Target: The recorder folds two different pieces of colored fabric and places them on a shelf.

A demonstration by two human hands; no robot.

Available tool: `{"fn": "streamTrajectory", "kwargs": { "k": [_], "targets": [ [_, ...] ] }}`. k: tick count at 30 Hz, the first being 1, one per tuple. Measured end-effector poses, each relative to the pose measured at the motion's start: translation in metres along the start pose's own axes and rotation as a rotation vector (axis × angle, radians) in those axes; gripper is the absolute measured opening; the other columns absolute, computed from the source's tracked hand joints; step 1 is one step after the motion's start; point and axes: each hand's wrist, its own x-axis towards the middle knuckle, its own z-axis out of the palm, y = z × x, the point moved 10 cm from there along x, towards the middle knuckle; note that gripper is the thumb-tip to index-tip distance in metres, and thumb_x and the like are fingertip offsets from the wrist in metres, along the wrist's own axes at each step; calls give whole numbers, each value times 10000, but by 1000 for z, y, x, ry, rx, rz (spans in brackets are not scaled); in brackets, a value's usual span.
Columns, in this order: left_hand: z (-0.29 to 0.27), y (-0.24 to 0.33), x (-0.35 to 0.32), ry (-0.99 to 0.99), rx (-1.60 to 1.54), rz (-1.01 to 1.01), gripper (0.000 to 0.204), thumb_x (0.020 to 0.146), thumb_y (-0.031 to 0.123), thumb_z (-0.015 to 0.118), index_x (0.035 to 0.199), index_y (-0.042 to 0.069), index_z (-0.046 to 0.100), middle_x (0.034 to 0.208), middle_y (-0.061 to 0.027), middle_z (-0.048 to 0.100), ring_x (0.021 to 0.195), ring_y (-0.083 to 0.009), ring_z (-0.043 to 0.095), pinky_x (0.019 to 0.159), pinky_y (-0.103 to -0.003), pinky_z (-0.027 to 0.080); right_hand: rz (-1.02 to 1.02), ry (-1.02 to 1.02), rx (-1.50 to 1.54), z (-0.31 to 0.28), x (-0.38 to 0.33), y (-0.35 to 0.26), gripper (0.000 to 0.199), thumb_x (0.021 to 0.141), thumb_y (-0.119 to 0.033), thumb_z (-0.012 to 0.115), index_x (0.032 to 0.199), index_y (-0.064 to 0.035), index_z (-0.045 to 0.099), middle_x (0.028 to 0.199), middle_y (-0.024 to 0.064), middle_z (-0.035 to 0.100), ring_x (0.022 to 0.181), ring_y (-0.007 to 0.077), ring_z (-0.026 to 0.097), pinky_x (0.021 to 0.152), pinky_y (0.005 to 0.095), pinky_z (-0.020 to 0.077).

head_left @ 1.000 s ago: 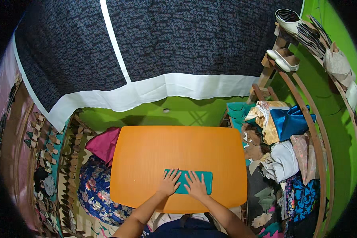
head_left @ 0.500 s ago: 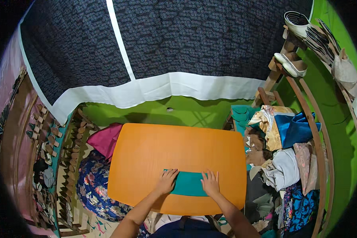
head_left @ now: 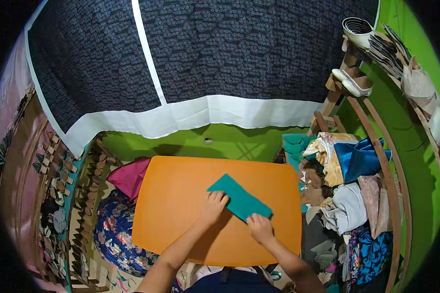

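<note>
A folded teal piece of fabric is held slantwise above the orange table, its upper left end farther from me than its lower right end. My left hand pinches its near edge toward the left end, fingers curled over it. At the lower right corner, my right hand grips the fabric with closed fingers. A shadow falls on the tabletop below my left hand and the cloth.
Shoe lasts fill racks at the left. Beside the table's left edge are a magenta cloth and a navy floral bundle. Fabrics, including a blue satin piece, crowd the right side near a wooden rack. A dark curtain hangs beyond.
The teal fabric lay flat and level under my spread hands. Now both hands have closed on it, lifted it, moved it away from me and turned it aslant.
</note>
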Motion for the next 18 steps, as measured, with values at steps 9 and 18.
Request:
{"fn": "streamTrajectory", "kwargs": {
  "k": [9,18],
  "targets": [
    [69,51,-79,-341,-121,115,474,773,196,549,1228,111,444,1301,-98,400,1210,-274,349,1007,-406,279,86,-261,-64,61,-36,-34,120,694,-121,543,774,-75,467,725,66,447,656,201,518,547,337,453],
    [63,23,-95,-404,-422,199,556,737,83,602,1260,95,414,1328,-139,363,1243,-380,287,1014,-442,293,-277,-639,166,65,-61,-7,810,729,-498,591,1361,-135,239,1379,114,264,1282,271,240,1021,532,184]
  ]
}}
